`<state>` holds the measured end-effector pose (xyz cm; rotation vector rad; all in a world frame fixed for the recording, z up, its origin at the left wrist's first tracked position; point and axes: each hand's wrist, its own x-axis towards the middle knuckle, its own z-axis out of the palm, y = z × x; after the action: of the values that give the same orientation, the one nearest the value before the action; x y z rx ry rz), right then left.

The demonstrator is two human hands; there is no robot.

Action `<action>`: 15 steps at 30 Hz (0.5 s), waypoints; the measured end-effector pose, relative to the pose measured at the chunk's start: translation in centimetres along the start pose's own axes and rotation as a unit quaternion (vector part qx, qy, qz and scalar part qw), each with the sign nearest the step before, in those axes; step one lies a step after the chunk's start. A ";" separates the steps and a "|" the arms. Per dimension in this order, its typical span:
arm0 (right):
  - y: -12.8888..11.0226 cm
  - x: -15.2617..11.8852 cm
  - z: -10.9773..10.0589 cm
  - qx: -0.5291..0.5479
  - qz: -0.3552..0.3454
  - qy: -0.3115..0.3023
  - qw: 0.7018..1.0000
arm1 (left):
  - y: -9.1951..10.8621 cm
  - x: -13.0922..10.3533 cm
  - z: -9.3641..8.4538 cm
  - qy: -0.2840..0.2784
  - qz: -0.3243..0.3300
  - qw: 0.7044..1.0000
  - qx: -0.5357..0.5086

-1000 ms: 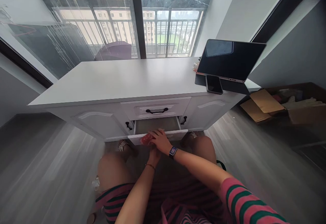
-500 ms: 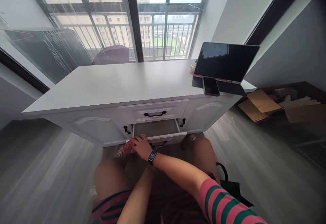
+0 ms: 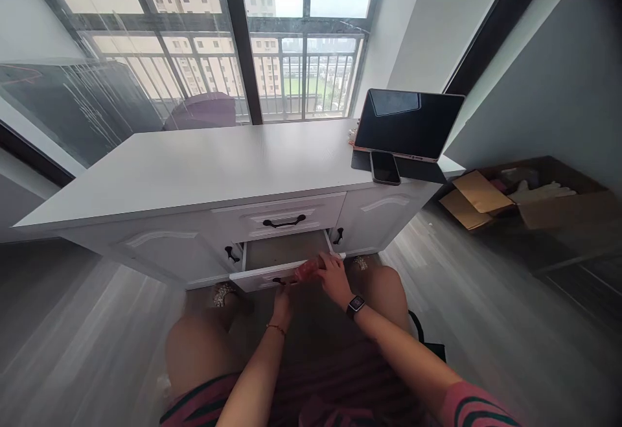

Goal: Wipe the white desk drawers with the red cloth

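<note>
My right hand point(image 3: 335, 276), with a watch on its wrist, is closed on a red patterned cloth point(image 3: 306, 271). The cloth is against the top of the front panel of the pulled-out lower drawer point(image 3: 286, 250). Lower down, my left hand point(image 3: 282, 305) reaches up to the front of this drawer. Its fingers are closed at the dark drawer handle point(image 3: 278, 280), partly blurred and shaded. Inside the drawer, the bare bottom shows.
The white cabinet point(image 3: 204, 161) carries a tablet point(image 3: 408, 122) on a stand and a phone point(image 3: 385, 168). Above the open drawer is a shut one with a black handle point(image 3: 284, 221). An open cardboard box point(image 3: 558, 210) stands right. My knees flank the drawer; a dark bag point(image 3: 434, 350) lies beside me.
My right hand has moved the red cloth from the drawer front's left end toward its right part. My left hand, earlier mostly hidden under the right arm, now shows. The view has shifted slightly.
</note>
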<state>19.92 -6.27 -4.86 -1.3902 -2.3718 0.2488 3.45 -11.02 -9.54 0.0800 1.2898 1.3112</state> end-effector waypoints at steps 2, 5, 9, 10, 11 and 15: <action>0.2 -0.8 0.8 0.020 0.051 0.047 0.997 | -0.3 0.5 -0.5 -0.005 -0.009 1.000 -0.012; -0.9 -1.5 2.6 0.049 0.161 0.100 0.981 | -0.5 1.2 -0.9 0.002 -0.014 1.000 -0.016; -2.5 -1.6 5.5 0.106 0.291 0.151 0.939 | -0.7 1.6 -1.1 -0.006 -0.015 1.000 -0.013; -2.6 -1.5 6.2 0.119 0.313 0.165 0.928 | -0.7 1.6 -1.2 -0.008 -0.015 1.000 -0.012; -2.6 -1.5 6.9 0.128 0.332 0.177 0.918 | -0.8 1.7 -1.1 -0.009 -0.018 1.000 -0.010; -2.1 -0.8 8.6 0.138 0.323 0.173 0.920 | -1.0 1.8 -1.1 -0.013 -0.025 0.999 -0.015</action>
<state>15.12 -7.70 -12.21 -1.8478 -1.4728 0.4476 2.79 -10.75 -11.76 0.0436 1.2430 1.2819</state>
